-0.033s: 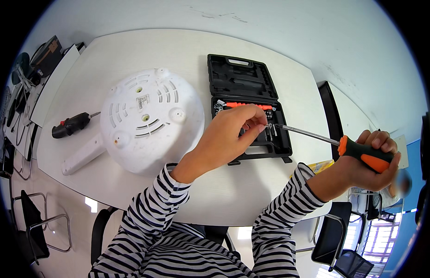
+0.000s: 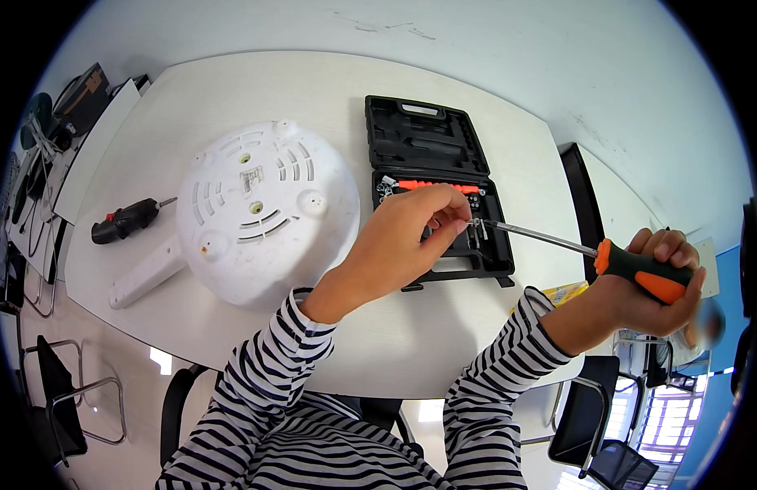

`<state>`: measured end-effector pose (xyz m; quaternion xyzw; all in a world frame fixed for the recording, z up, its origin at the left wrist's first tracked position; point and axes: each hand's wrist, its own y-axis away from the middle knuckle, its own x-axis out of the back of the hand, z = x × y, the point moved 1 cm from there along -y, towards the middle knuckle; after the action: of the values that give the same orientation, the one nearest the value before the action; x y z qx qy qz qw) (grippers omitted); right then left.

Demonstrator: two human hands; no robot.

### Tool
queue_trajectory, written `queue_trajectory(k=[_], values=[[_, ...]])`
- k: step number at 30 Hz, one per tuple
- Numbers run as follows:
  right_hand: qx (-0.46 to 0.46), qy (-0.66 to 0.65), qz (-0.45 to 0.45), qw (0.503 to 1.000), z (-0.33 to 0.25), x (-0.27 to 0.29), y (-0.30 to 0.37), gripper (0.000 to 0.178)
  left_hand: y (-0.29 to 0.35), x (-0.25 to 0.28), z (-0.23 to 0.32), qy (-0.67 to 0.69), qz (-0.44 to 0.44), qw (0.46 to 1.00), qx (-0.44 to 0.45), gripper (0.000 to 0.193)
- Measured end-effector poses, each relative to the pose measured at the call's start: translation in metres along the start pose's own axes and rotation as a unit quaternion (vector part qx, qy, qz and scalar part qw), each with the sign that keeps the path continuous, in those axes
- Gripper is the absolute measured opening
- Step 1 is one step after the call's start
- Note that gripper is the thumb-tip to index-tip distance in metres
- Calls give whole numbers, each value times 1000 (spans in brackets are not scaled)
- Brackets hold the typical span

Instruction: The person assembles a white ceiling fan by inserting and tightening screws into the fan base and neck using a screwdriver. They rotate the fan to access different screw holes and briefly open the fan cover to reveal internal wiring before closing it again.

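Observation:
In my right hand [image 2: 652, 282], closed round its black-and-orange handle, is a screwdriver [image 2: 550, 238] whose long metal shaft points left. My left hand [image 2: 415, 233] pinches at the shaft's tip, where a small metal piece shows by the fingertips; its kind is too small to make out. Behind that hand an open black tool case [image 2: 426, 151] holds an orange-red tool [image 2: 438, 186] and several small metal parts, some hidden by my fingers. To the left, a round white plastic appliance [image 2: 268, 212] lies with its slotted, footed underside up and its handle [image 2: 146, 273] toward the lower left.
A black power screwdriver [image 2: 127, 221] with a red switch lies on the white table [image 2: 231, 82] at the left. Something yellow [image 2: 562, 292] sits beyond my right sleeve. Chairs [image 2: 582, 416] stand below the table edge. Another person [image 2: 695, 331] is at the far right.

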<state>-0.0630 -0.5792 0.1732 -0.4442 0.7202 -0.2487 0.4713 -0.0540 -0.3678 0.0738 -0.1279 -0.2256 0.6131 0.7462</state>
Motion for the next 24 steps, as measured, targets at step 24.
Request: queue_trajectory(k=[24], values=[[2,34,-25,999,3,-2,-1,30,1,0,2,-30,-4,999,-26,12]])
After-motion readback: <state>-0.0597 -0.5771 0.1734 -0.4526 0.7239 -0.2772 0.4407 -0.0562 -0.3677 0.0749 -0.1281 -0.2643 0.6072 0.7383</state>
